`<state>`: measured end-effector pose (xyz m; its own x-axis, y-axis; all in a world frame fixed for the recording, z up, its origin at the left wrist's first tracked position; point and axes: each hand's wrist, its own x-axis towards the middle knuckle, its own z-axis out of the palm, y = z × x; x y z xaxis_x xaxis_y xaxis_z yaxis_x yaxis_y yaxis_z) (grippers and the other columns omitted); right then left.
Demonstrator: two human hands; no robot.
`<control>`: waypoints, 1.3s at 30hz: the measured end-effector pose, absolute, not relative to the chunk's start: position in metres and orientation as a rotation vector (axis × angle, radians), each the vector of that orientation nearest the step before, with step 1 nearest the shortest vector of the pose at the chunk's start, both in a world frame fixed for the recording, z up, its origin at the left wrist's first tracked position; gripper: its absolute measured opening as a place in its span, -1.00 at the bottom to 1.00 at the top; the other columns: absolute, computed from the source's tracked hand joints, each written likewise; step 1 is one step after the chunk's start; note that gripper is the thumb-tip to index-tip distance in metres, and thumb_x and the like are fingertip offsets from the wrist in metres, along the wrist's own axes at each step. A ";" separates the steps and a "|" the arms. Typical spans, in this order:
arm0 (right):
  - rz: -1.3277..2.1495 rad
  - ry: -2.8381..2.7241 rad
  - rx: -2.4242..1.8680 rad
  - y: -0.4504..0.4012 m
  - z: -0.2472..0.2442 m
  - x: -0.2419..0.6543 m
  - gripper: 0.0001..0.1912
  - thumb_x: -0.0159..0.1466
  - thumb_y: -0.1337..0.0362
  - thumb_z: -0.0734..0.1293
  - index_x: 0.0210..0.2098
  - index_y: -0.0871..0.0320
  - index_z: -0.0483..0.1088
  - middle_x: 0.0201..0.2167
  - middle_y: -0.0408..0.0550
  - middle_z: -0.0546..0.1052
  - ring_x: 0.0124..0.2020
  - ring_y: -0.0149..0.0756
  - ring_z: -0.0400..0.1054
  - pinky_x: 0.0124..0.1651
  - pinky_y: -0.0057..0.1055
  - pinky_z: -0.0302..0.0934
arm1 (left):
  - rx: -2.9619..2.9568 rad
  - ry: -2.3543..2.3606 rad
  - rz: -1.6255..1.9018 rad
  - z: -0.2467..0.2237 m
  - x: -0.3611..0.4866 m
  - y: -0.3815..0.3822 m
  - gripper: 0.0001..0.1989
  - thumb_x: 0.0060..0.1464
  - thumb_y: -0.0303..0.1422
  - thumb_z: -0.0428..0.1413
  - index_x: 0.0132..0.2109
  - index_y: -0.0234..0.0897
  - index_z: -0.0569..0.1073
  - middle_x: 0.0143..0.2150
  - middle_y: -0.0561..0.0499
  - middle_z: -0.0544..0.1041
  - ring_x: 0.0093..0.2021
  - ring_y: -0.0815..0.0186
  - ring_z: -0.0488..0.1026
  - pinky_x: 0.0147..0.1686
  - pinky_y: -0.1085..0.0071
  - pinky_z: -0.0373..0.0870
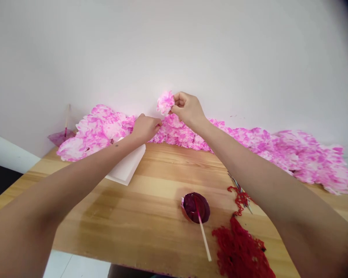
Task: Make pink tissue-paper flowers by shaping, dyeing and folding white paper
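Note:
My right hand (188, 108) pinches a pink and white paper flower (165, 102) at its edge, raised above the row of flowers (182, 133) along the wall. Lower and to the left, my left hand (147, 127) is closed over the same row; whatever its fingers hold, if anything, is hidden. Beneath my left forearm lies a white box or folded sheet (129, 166), partly covered by the arm.
On the wooden table (156, 185), a bowl of dark magenta dye (194, 208) holds a stick (205, 241). Red yarn (243, 251) lies at the front right. A pinkish bag or dish (60, 137) with another stick stands at the back left.

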<state>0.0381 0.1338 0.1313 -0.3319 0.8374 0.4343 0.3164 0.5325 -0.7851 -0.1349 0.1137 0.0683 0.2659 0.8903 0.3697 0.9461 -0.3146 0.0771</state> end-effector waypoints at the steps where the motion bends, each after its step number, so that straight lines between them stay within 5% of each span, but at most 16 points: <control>1: 0.701 -1.939 -0.952 0.137 0.132 0.034 -0.86 0.10 0.50 0.25 -0.41 0.14 0.28 -0.46 -0.16 0.45 -0.37 -0.33 0.42 -0.34 -0.41 0.24 | -2.381 -1.691 -0.518 0.066 -0.137 0.112 -0.72 0.14 -0.42 -0.04 -0.25 -0.23 0.59 -0.29 -0.05 0.65 -0.32 0.17 0.51 -0.13 0.19 0.22; 9: 0.239 -2.302 -1.064 0.154 0.123 0.013 -0.79 0.07 0.56 0.20 -0.40 0.15 0.32 -0.43 -0.13 0.47 -0.40 -0.34 0.29 -0.32 -0.40 0.08 | -2.386 -1.457 -0.436 0.056 -0.143 0.110 -0.71 0.08 -0.51 -0.07 -0.52 -0.28 0.44 -0.52 -0.05 0.54 -0.50 0.27 0.36 -0.29 0.24 0.12; 21: 0.002 -2.391 -1.258 0.150 0.122 0.031 -0.70 0.15 0.51 0.17 -0.23 0.13 0.44 -0.38 -0.07 0.52 -0.42 -0.28 0.25 -0.39 -0.38 -0.07 | -2.427 -1.458 -0.376 0.057 -0.143 0.108 -0.73 0.10 -0.49 -0.05 -0.50 -0.28 0.43 -0.48 -0.08 0.55 -0.44 0.22 0.41 -0.26 0.23 0.14; 33: 0.014 -2.331 -1.412 0.148 0.107 0.040 -0.73 0.12 0.46 0.23 -0.30 0.06 0.50 -0.36 -0.10 0.57 -0.38 -0.26 0.32 -0.41 -0.39 -0.03 | -2.428 -1.498 -0.381 0.059 -0.140 0.108 -0.73 0.08 -0.53 -0.07 -0.49 -0.27 0.44 -0.45 -0.07 0.58 -0.42 0.23 0.43 -0.26 0.26 0.14; 39: -0.272 -2.395 -1.362 0.143 0.098 0.038 -0.71 0.18 0.54 0.19 -0.35 0.14 0.50 -0.32 0.08 0.56 -0.27 -0.14 0.32 -0.42 -0.33 -0.02 | -2.421 -1.548 -0.366 0.065 -0.137 0.106 -0.71 0.13 -0.49 -0.08 -0.41 -0.26 0.50 -0.38 -0.09 0.62 -0.34 0.20 0.49 -0.24 0.26 0.16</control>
